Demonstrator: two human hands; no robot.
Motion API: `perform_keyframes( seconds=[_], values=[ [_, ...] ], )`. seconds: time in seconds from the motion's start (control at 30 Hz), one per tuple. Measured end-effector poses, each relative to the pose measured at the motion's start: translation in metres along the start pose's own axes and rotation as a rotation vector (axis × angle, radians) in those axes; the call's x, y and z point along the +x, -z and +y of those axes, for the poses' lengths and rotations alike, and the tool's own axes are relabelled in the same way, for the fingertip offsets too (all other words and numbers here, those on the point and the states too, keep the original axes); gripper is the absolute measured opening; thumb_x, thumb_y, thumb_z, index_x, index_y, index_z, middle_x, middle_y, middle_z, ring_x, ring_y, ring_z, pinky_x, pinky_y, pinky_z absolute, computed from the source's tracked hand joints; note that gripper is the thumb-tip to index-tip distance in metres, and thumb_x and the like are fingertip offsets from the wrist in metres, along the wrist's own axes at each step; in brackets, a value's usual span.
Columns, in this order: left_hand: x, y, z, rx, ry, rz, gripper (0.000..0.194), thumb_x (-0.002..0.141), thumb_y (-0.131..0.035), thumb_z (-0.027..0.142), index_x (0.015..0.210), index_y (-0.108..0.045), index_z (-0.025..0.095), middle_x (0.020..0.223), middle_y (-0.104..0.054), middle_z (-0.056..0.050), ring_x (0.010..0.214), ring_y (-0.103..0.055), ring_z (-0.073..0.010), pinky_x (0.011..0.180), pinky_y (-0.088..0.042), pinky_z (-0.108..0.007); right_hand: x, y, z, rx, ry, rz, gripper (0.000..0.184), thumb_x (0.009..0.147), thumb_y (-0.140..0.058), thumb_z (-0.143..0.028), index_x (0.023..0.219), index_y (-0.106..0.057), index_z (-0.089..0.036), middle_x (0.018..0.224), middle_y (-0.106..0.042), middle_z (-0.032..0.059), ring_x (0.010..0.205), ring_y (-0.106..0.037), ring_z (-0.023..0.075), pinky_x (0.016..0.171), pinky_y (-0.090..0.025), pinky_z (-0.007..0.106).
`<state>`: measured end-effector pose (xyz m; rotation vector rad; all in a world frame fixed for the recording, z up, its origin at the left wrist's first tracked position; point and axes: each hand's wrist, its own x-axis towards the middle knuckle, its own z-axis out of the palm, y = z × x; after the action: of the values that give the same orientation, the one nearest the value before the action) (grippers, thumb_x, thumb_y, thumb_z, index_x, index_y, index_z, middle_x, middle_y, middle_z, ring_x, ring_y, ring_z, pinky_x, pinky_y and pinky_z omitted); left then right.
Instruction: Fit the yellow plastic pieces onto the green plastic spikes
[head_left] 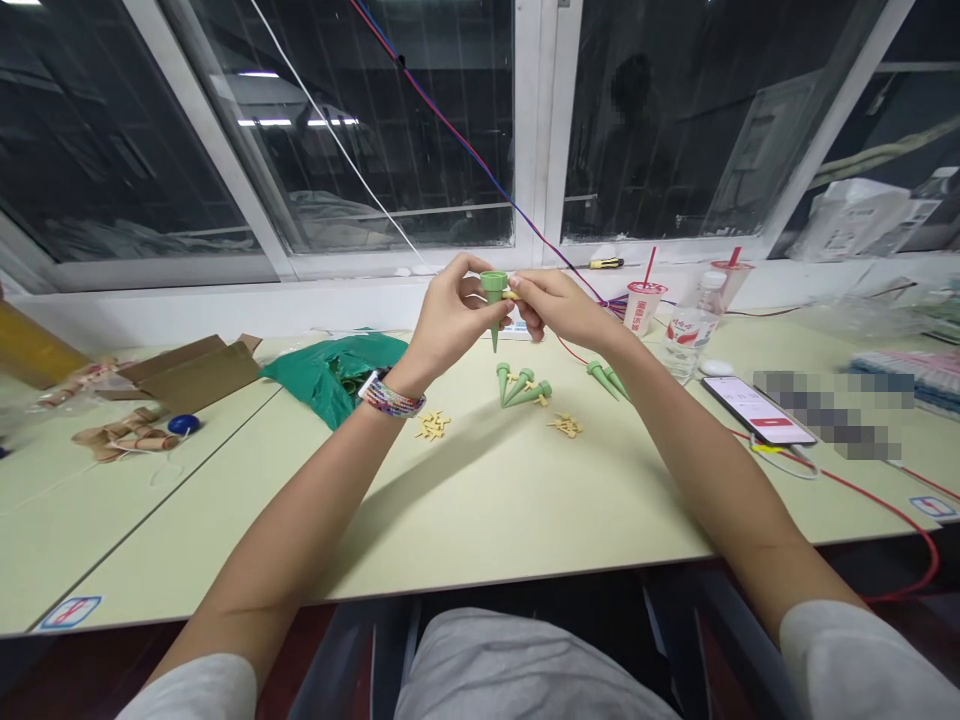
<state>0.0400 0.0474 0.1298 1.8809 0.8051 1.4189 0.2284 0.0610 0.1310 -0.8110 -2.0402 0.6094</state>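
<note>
- I am sitting at a long pale green desk [480,510] made of joined sections, facing a wide window [390,130] that is showing dark glass and a white frame.
- A red wire [885,508] is running across the desk's right side, near a phone [757,410] lying with its screen lit.
- Two drink cups with red straws [643,305] and a water bottle [688,340] are standing near the window ledge, beyond my right hand.
- On my left, a cardboard box [196,372] is lying beside a crumpled green plastic bag [337,372], with wooden pieces [124,432] and a blue ball [184,424] near it.
- In front of me, more green spikes [525,388] and small yellow pieces [433,425] are lying on the desk, below my hands and well apart from them.
- My left hand [450,315] is pinching a green plastic spike [493,305] upright near its wide top, point down, with my fingers partly covering it.
- My right hand [562,308] is pressing thumb and fingers together on a small yellow piece [511,295], holding it against the spike's upper side, so the spike is sitting between my two hands.
</note>
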Motion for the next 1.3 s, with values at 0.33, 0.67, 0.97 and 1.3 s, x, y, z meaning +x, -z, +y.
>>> perform_keyframes(
  seconds=[0.33, 0.67, 0.97, 1.3],
  values=[
    [-0.002, 0.009, -0.012, 0.153, 0.293, -0.444, 0.021, 0.074, -0.089, 0.031, 0.083, -0.078, 0.016, 0.079, -0.078, -0.01, 0.069, -0.075, -0.0218, 0.065, -0.062, -0.034, -0.004, 0.017, 0.005, -0.084, -0.096, -0.203, 0.015, 0.086, -0.077, -0.027, 0.096, -0.068, -0.02, 0.088, -0.073, 0.0028, 0.064, -0.067, 0.0146, 0.056, -0.052, 0.027],
    [-0.011, -0.015, -0.067, 0.165, 0.375, -0.684, 0.023, 0.077, -0.082, 0.041, 0.071, -0.08, 0.02, 0.072, -0.078, -0.008, 0.068, -0.074, -0.0221, 0.067, -0.061, -0.035, -0.041, 0.016, 0.055, -0.189, -0.183, -0.445, 0.028, 0.078, -0.08, -0.028, 0.105, -0.076, -0.022, 0.107, -0.076, 0.0049, 0.081, -0.073, 0.0173, 0.062, -0.052, 0.023],
    [-0.063, -0.05, -0.063, 0.575, -0.044, -0.309, 0.048, 0.104, -0.051, 0.045, 0.141, -0.06, 0.016, 0.119, -0.076, -0.018, 0.105, -0.074, -0.0316, 0.094, -0.057, -0.048, -0.095, 0.066, 0.093, -0.028, -0.368, -0.073, 0.039, 0.075, -0.084, -0.044, 0.103, -0.073, -0.019, 0.086, -0.074, 0.0049, 0.068, -0.069, 0.0183, 0.063, -0.056, 0.032],
    [-0.106, -0.094, -0.091, 0.699, -0.149, -0.87, 0.082, 0.105, -0.038, 0.067, 0.168, -0.032, 0.015, 0.178, -0.016, -0.02, 0.165, 0.001, -0.0415, 0.133, -0.011, -0.061, -0.114, 0.097, 0.098, -0.068, -0.406, 0.075, 0.045, 0.072, -0.087, -0.047, 0.105, -0.074, -0.018, 0.088, -0.075, 0.0056, 0.063, -0.067, 0.0183, 0.064, -0.055, 0.035]
  ],
)
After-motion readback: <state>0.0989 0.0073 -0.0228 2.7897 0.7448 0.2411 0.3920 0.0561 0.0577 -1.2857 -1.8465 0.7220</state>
